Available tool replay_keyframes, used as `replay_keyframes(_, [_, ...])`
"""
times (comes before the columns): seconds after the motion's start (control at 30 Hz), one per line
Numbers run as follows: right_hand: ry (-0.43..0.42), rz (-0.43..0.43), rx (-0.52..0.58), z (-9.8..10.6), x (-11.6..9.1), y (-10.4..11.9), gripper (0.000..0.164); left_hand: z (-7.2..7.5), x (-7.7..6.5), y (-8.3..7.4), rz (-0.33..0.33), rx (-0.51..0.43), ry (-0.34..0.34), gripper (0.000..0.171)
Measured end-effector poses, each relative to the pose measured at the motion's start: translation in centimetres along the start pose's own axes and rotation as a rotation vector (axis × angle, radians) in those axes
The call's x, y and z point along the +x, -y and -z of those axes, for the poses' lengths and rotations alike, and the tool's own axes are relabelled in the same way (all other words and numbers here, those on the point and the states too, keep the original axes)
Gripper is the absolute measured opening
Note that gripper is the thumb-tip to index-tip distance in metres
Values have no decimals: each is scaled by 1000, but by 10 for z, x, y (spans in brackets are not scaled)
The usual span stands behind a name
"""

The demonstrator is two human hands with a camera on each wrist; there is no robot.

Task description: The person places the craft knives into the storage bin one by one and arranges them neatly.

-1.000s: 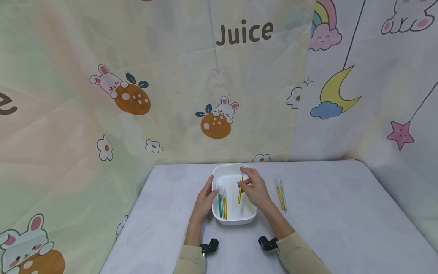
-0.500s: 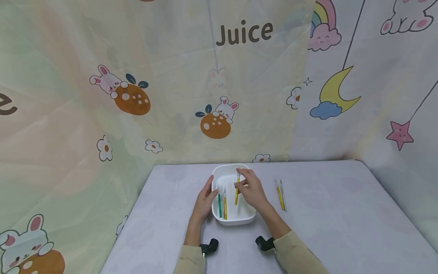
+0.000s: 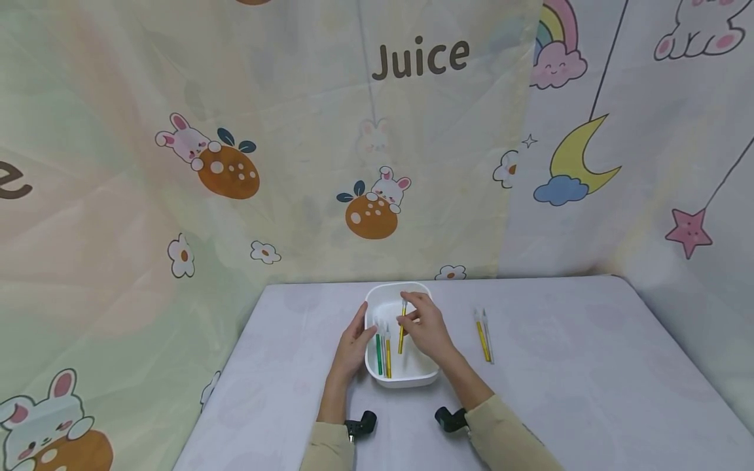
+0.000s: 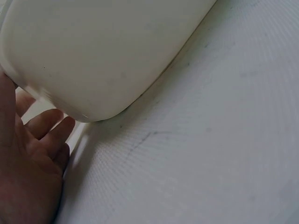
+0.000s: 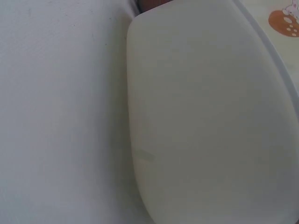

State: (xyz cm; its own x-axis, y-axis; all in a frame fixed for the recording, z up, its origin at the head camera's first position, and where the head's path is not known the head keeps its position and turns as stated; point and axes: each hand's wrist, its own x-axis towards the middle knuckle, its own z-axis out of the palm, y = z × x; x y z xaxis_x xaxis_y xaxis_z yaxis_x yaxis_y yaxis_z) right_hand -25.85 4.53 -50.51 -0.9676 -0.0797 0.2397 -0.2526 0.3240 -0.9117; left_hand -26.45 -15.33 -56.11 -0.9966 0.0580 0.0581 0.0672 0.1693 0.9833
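A white rectangular tray (image 3: 415, 371) sits on the table in the head view. My left hand (image 3: 351, 347) holds its left side, thumb at the rim and fingers along the outer wall. Over the tray's middle, my right hand (image 3: 429, 327) pinches a slim yellow pen-like stick (image 3: 402, 339) with a pale upper end, tilted nearly upright. To its left inside the tray lie a green stick (image 3: 379, 354), a greyish one and another yellow one (image 3: 388, 358), side by side. The left wrist view has the tray's outer wall (image 4: 103, 56) beside the left fingers; the right wrist view has mostly tray wall (image 5: 210, 107).
Right of the tray, a yellow stick (image 3: 483, 341) and a grey stick (image 3: 488, 340) lie close together on the white-covered table (image 3: 589, 366). Behind the table hangs a printed curtain (image 3: 294, 131). Black wrist cameras (image 3: 361, 425) sit at both cuffs.
My right hand has moved left across the tray with the yellow stick, coming closer to the row of sticks inside. The left hand has stayed on the tray's side.
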Motion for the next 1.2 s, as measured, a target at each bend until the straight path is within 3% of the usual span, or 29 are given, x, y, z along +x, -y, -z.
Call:
replay_keyframes(0.53, [43, -34, -69, -7, 2, -5, 61, -1, -1, -1, 13, 7, -3, 62])
replay_keyframes(1.2, [156, -146, -136, -9, 5, -2, 64, -1, 0, -1, 14, 26, -15, 61])
